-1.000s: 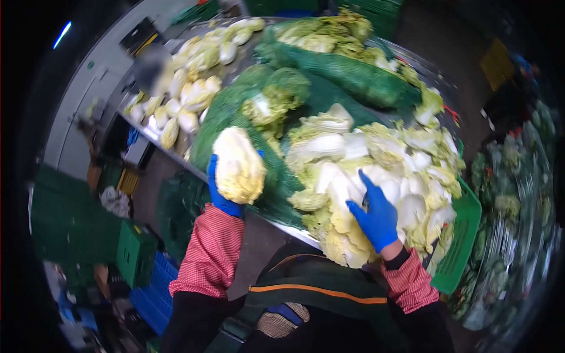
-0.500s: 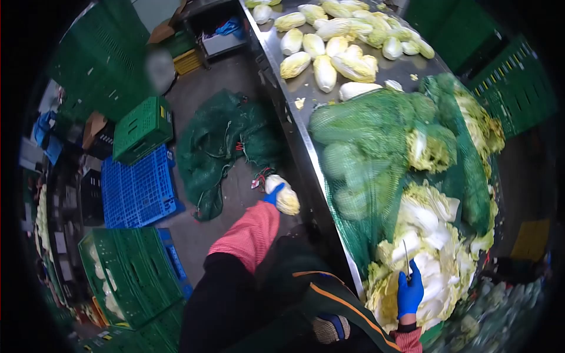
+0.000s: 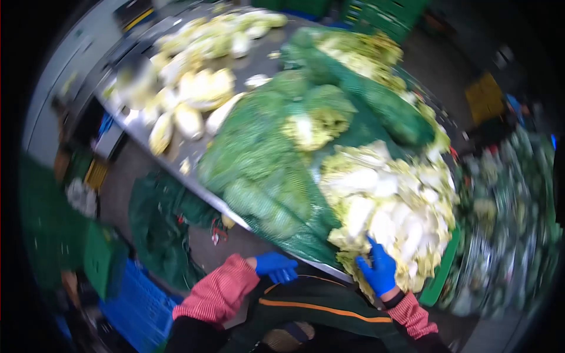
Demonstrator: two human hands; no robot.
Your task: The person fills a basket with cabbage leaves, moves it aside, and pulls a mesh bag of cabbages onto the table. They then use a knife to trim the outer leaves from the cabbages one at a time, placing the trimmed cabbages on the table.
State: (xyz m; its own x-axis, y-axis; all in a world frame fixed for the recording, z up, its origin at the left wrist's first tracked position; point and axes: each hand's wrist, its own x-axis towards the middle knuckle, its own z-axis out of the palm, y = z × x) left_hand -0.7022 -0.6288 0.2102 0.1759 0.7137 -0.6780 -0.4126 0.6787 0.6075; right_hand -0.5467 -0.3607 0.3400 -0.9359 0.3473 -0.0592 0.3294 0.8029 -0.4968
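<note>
My left hand (image 3: 274, 267), in a blue glove, is in front of my body beside the metal table's edge (image 3: 226, 213). Its fingers are loosely bent and apart, with no object in them. My right hand (image 3: 379, 272), also gloved in blue, is over loose napa cabbage leaves (image 3: 391, 203). Thumb and forefinger stand apart in the grip that held a knife; the blade is lost in blur against the pale leaves. Left of the leaf pile lies a green mesh bag full of cabbages (image 3: 259, 159). A pale cabbage (image 3: 228, 221) partly shows below the table edge.
Trimmed cabbages (image 3: 203, 88) lie at the table's far end. Another green net (image 3: 159, 203) is on the floor at left, near a blue pallet (image 3: 138, 303) and a green crate (image 3: 103, 259). Bundled clear and green plastic (image 3: 500, 223) stands at right.
My view has swung right. My left hand has let go of the cabbage by the floor net and come up to the table edge. My right hand stays over the leaves.
</note>
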